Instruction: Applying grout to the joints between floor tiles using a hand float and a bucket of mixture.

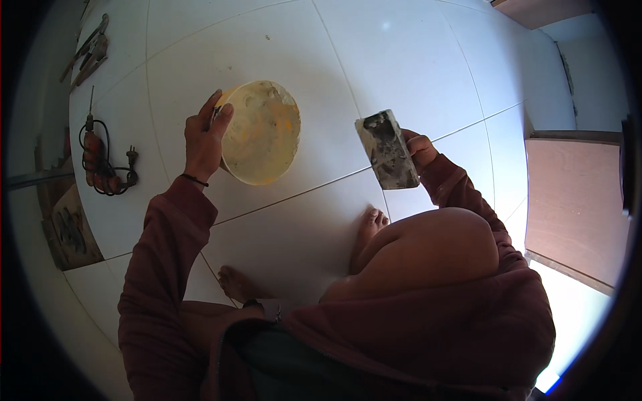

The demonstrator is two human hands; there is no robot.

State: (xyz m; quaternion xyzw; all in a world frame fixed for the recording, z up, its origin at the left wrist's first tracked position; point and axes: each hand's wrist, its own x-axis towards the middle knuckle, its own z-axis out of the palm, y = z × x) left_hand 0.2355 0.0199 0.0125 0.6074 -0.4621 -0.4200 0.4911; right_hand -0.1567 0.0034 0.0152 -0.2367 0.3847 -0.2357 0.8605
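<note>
My left hand (207, 144) grips the rim of a round, pale yellow container (261, 134), tilted a little, with creamy, mottled residue across its inside or top. At the middle right, my right hand (420, 148) is closed on a rectangular float tool (384, 150), its flat grey-black face smeared and turned up. The float is apart from the container, over the white tiles (321, 67); its handle is mostly hidden by the plate and my fingers.
An orange corded power tool (93, 160) lies left with cable and plug. Metal hand tools (90, 57) lie at the upper left, a dark-stained board (73, 227) at the lower left. A pale wooden panel (575, 207) stands right. My bare feet (371, 227) are on the tiles.
</note>
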